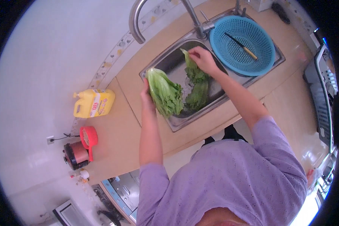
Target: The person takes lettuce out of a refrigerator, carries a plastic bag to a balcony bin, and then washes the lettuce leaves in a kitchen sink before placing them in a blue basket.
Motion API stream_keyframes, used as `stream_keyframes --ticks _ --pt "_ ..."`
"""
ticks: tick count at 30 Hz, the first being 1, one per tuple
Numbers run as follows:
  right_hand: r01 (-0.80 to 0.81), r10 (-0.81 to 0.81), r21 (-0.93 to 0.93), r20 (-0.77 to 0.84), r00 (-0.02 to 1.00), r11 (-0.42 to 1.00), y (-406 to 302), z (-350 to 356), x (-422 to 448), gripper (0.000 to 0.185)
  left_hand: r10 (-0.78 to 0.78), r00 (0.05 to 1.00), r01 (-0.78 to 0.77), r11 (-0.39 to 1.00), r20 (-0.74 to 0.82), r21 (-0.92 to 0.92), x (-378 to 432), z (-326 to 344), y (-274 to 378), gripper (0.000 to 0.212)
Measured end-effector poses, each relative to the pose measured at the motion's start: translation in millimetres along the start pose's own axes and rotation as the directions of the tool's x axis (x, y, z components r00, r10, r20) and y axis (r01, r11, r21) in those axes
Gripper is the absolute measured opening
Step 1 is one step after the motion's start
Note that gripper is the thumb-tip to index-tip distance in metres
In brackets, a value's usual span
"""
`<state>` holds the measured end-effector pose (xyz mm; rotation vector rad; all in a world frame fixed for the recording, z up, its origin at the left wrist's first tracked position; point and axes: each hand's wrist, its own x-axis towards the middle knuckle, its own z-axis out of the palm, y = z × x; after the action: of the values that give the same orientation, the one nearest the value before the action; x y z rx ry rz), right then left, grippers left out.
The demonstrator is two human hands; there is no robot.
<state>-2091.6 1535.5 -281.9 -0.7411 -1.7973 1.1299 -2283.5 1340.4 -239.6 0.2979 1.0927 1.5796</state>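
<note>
My left hand point(147, 94) grips a head of leafy green lettuce point(164, 93) by its pale side, over the left part of a stainless steel sink point(177, 124). In my right hand point(202, 59), the thumb and fingers pinch the pale end of a single lettuce leaf point(194, 70). That leaf hangs over the basin, its frilly end downward. Below it, more loose lettuce point(199, 96) lies in the sink. Part of the basin floor is hidden by the leaves. A curved metal faucet point(135, 25) arches above the sink's back edge.
Right of the basin, a blue plastic colander point(268, 62) holds a knife with a light handle point(250, 53). On the counter to the left stand a yellow jug point(94, 103), a red scoop point(92, 135) and a cooker point(77, 154). A grey rack point(317, 84) is at far right.
</note>
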Motion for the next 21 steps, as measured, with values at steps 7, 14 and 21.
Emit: stream_keyframes --ticks 7,14,21 --pt "-0.167 0.169 0.033 -0.085 0.982 0.985 29 -7 -27 0.014 0.188 0.982 -0.188 0.980 -0.006 -0.070 -25 38 3 0.056" --pt "-0.161 0.175 0.188 -0.060 0.983 0.969 -61 -134 -55 0.017 0.308 0.950 -0.297 0.941 0.049 -0.162 -30 50 5 0.050" --pt "-0.321 0.268 -0.266 -0.216 0.939 0.909 -114 -286 -141 0.015 0.303 0.947 -0.276 0.938 0.109 -0.211 -25 60 3 0.045"
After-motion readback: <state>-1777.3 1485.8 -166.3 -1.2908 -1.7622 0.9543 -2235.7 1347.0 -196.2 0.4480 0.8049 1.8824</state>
